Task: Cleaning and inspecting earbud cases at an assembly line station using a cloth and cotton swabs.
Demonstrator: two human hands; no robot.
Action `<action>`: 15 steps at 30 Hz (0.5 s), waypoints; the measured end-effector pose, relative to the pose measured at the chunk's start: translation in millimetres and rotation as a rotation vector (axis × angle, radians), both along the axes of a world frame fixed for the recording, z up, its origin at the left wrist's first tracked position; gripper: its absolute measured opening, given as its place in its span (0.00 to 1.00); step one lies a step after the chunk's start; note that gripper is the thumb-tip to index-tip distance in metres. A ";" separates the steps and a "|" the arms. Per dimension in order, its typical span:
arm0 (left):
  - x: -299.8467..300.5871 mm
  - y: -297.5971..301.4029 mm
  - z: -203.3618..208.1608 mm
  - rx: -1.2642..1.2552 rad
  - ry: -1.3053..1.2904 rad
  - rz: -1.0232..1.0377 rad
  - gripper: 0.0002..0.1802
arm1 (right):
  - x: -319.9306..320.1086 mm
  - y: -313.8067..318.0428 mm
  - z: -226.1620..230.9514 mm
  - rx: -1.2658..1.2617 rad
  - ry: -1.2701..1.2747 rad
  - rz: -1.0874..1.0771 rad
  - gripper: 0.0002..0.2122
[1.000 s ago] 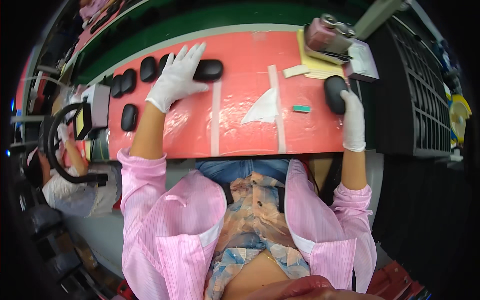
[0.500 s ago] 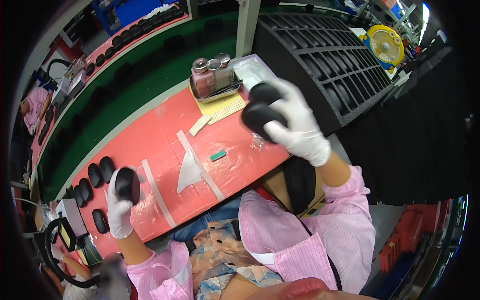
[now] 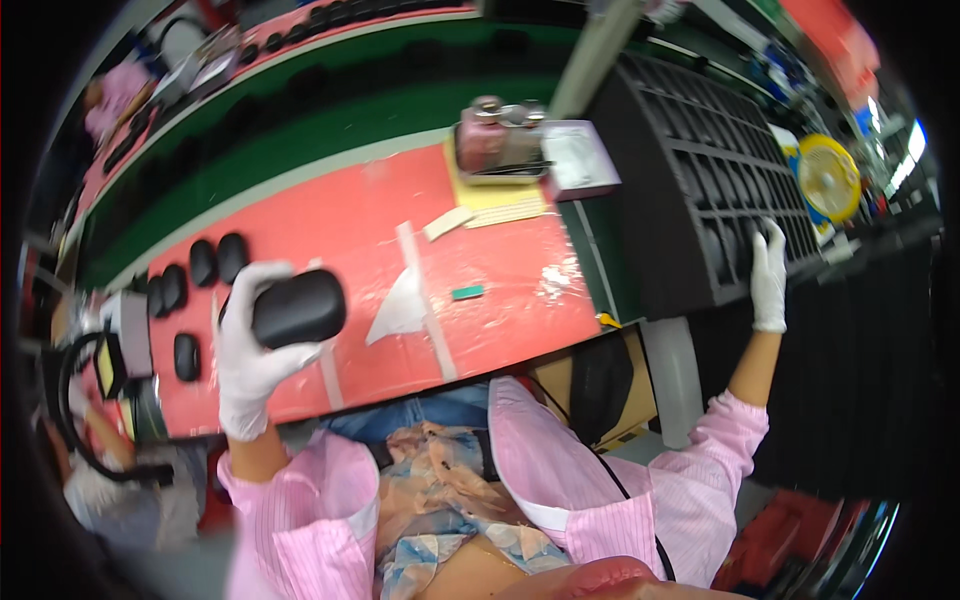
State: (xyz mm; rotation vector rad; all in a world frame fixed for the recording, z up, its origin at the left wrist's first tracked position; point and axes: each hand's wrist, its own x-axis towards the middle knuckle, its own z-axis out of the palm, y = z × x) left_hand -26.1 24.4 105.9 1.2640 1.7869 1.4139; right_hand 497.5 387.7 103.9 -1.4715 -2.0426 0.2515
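We hold a black oval case in our left hand, the gloved fingers wrapped around its left end, lifted above the red mat. Just left of that case, four more black cases lie in a loose row on the mat, and a fifth sits below them near the mat's front edge. To the right of the case, a white triangular scrap lies on the mat beside a strip of tape, with a small green piece further right. Well to the right of the mat, our right hand reaches into the black slotted tray, fingers pressed into one compartment; we cannot tell whether it grips anything there. A pink device stands at the mat's far corner.
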 end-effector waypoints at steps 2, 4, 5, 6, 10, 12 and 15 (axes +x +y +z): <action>5.1 8.6 -8.3 0.182 -0.153 -0.038 0.40 | 22.6 10.3 -17.0 -0.064 0.020 0.053 0.24; 17.4 17.8 -3.6 0.219 -0.334 -0.028 0.42 | 56.5 29.7 -8.4 0.072 -0.300 0.095 0.26; 21.5 17.5 -4.4 0.212 -0.302 -0.013 0.42 | 12.4 9.5 12.8 0.155 -0.557 -0.065 0.26; 25.1 16.9 -3.1 0.200 -0.261 -0.006 0.43 | -45.6 -28.0 40.0 0.248 -0.800 -0.230 0.26; 32.8 4.2 -14.2 0.062 -0.320 -0.164 0.40 | -226.0 -157.9 31.6 -0.054 0.131 0.789 0.32; 42.6 -2.9 -13.4 -0.008 -0.520 -0.210 0.40 | -282.1 -200.2 16.6 0.098 0.083 1.212 0.33; 54.8 -9.7 -26.4 0.162 -0.695 -0.045 0.38 | -328.9 -228.8 -19.2 -0.022 0.279 1.318 0.32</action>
